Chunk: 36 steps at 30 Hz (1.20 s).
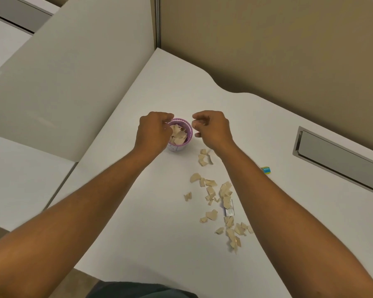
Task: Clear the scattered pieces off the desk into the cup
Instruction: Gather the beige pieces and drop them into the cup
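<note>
A small purple-rimmed cup (188, 131) stands on the white desk (151, 222), holding several beige pieces. My left hand (153, 132) hovers over the cup's left rim, fingers curled down into the opening; whether it holds a piece is hidden. My right hand (212, 127) hangs just right of the cup, fingers curled and pinched, with a pale fragment seeming to show at the fingertips. Several beige scattered pieces (219, 194) lie in a trail from below my right hand toward the near right.
A small printed wrapper (229, 209) lies among the pieces. A blue and yellow item (266, 170) sits beside my right forearm. A grey cable tray slot (340, 160) is set into the desk at right. Partition walls enclose the back and left.
</note>
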Available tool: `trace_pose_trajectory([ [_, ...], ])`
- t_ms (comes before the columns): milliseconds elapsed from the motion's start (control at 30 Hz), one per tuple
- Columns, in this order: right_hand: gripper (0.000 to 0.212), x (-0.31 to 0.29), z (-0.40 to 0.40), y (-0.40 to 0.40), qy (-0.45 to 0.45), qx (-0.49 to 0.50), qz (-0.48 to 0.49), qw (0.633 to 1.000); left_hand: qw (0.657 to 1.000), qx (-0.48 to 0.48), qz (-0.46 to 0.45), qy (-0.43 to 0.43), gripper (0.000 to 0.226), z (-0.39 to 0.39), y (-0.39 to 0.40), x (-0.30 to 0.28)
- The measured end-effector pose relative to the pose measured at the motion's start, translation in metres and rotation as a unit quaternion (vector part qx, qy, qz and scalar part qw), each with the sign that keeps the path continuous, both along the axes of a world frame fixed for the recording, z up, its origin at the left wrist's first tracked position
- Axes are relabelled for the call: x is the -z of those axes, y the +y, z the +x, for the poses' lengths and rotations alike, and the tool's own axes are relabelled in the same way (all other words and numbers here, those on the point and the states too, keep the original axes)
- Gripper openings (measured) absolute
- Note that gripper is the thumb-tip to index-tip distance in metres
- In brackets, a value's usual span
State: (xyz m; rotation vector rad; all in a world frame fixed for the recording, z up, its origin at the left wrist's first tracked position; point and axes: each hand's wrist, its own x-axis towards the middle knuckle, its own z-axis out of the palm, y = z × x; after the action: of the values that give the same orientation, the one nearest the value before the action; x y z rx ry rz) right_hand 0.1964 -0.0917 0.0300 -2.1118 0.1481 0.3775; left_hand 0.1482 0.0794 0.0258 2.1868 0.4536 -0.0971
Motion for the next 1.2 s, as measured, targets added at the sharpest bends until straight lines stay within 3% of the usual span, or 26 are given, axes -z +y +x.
trace_pose_trajectory([
  [100,0.020,0.017,-0.004,-0.031,-0.033,0.019,-0.078,0.996,0.997,0.042,0.007,-0.062,0.033,-0.016,-0.013,0.000],
  [200,0.026,0.046,-0.014,-0.064,-0.032,-0.031,-0.195,0.980,0.985,0.161,0.038,-0.049,0.026,-0.041,-0.033,0.019],
  [267,0.038,0.065,-0.021,-0.079,0.013,-0.090,-0.250,0.964,0.963,0.257,0.082,-0.002,0.042,-0.061,-0.047,0.040],
  [367,0.065,0.086,-0.031,-0.082,0.051,-0.176,-0.288,0.940,0.922,0.352,0.144,0.078,0.086,-0.080,-0.066,0.067],
  [533,0.049,0.101,-0.042,-0.072,-0.048,-0.282,-0.295,0.912,0.915,0.352,0.175,0.086,0.124,-0.072,-0.091,0.085],
  [667,0.040,0.097,-0.068,-0.079,-0.096,-0.338,-0.244,0.904,0.918,0.356,0.148,0.093,0.123,-0.066,-0.088,0.088],
  [833,0.047,0.104,-0.111,-0.112,-0.118,-0.392,-0.269,0.872,0.883,0.405,0.220,0.089,0.125,-0.101,-0.063,0.101],
  [933,0.061,0.102,-0.129,-0.140,-0.114,-0.340,-0.259,0.897,0.871,0.422,0.246,0.062,0.120,-0.123,-0.055,0.109],
  [1000,0.063,0.100,-0.136,-0.156,-0.117,-0.233,-0.236,0.936,0.870,0.419,0.255,0.054,0.122,-0.128,-0.057,0.109],
  [1067,0.082,0.096,-0.136,-0.165,-0.054,-0.114,-0.244,0.961,0.874,0.412,0.249,0.057,0.127,-0.126,-0.063,0.108],
  [1133,0.120,0.096,-0.132,-0.172,0.023,-0.069,-0.315,0.946,0.880,0.409,0.232,0.067,0.135,-0.121,-0.070,0.105],
  [1200,0.140,0.097,-0.131,-0.175,0.091,-0.074,-0.365,0.923,0.886,0.406,0.211,0.077,0.142,-0.113,-0.079,0.102],
])
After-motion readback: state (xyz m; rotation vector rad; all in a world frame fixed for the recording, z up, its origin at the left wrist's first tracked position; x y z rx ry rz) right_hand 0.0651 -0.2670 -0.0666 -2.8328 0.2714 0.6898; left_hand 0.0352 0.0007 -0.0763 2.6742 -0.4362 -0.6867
